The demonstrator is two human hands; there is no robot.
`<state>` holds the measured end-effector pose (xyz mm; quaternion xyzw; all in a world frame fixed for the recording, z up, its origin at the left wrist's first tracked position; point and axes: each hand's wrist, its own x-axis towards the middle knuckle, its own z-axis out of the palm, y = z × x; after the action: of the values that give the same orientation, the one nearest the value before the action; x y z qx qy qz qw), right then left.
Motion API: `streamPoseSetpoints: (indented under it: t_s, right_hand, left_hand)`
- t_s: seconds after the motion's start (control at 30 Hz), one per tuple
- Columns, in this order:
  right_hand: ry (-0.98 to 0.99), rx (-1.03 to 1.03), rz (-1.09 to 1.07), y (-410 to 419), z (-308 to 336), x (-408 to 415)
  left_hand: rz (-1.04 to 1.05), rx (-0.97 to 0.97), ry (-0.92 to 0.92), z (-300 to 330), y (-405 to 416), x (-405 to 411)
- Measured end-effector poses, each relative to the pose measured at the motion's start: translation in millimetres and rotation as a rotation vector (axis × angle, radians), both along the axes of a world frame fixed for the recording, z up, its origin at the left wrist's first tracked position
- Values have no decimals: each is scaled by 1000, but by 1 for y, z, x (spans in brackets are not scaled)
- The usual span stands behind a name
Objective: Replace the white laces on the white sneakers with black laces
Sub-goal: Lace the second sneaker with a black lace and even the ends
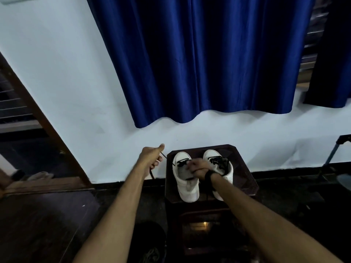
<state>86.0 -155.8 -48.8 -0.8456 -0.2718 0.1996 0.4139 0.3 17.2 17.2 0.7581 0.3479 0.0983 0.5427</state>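
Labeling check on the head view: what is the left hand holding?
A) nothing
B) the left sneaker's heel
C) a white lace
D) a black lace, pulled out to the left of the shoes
D: the left hand grips a black lace held out to the side of the left sneaker.

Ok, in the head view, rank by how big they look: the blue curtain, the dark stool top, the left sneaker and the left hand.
1. Blue curtain, by far the largest.
2. Dark stool top.
3. Left sneaker.
4. Left hand, holding the black lace; smaller than the sneaker, though not by much.
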Motion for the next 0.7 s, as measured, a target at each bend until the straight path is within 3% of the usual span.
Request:
streamPoseSetpoints:
  t_s: [0.1, 0.17, 0.27, 0.43, 0.53, 0.7]
  right_hand:
    - [198, 213, -81, -15, 46, 13]
    - [293, 126, 6, -23, 84, 18]
    - [139, -228, 68, -34, 135, 26]
    - [-53, -308, 122, -45, 180, 18]
    - [-306, -289, 55, -44, 189, 15]
    - [-463, -168, 124, -45, 194, 14]
  left_hand:
    - [-118, 135, 109, 47, 9, -4]
    - [-185, 234, 129, 73, 10, -4]
    - [-248, 403, 129, 105, 4, -2]
    - [-242, 737, 31, 137, -7, -1]
    - [-244, 722, -108, 137, -19, -2]
    - [-308, 560, -258, 124, -35, 0]
